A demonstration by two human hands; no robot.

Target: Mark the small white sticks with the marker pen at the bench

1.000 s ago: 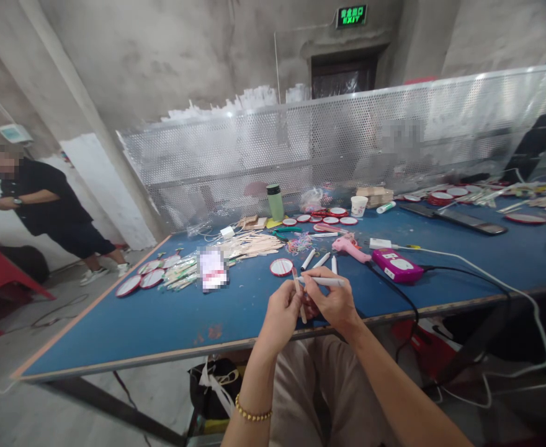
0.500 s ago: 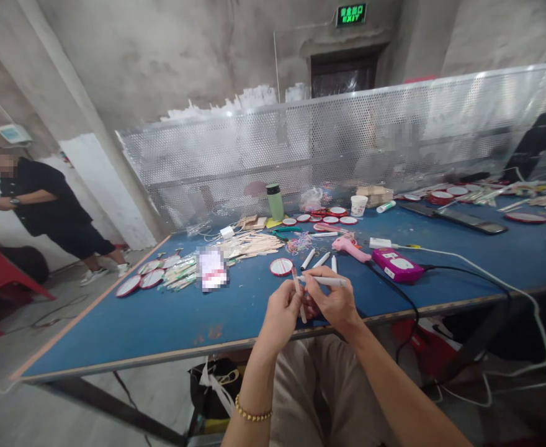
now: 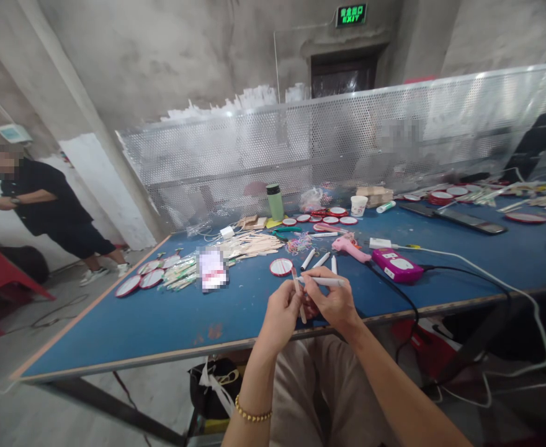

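Between the fingers of my left hand point(image 3: 282, 310) is a flat wooden craft stick point(image 3: 296, 285), tilted near the table's front edge. Its upper end looks reddish. My right hand point(image 3: 334, 301) grips a white marker point(image 3: 325, 281), whose tip points left at the stick; whether they touch I cannot tell. Just beyond my hands lies a round red-rimmed disc point(image 3: 281, 267). Several more white markers point(image 3: 321, 259) rest on the blue table point(image 3: 170, 323) past my right hand.
Loose wooden sticks point(image 3: 259, 244) and a phone point(image 3: 213, 270) lie to the left. A pink glue gun point(image 3: 353, 248), a purple box point(image 3: 398, 266) and cables are on the right. Behind stand a green bottle point(image 3: 275, 202), a paper cup point(image 3: 358, 205) and a perforated metal screen point(image 3: 236, 161). A person point(image 3: 49, 192) stands far left.
Hardly anything differs. My right hand and the marker have shifted very slightly; my left hand holds the stick in the same place.
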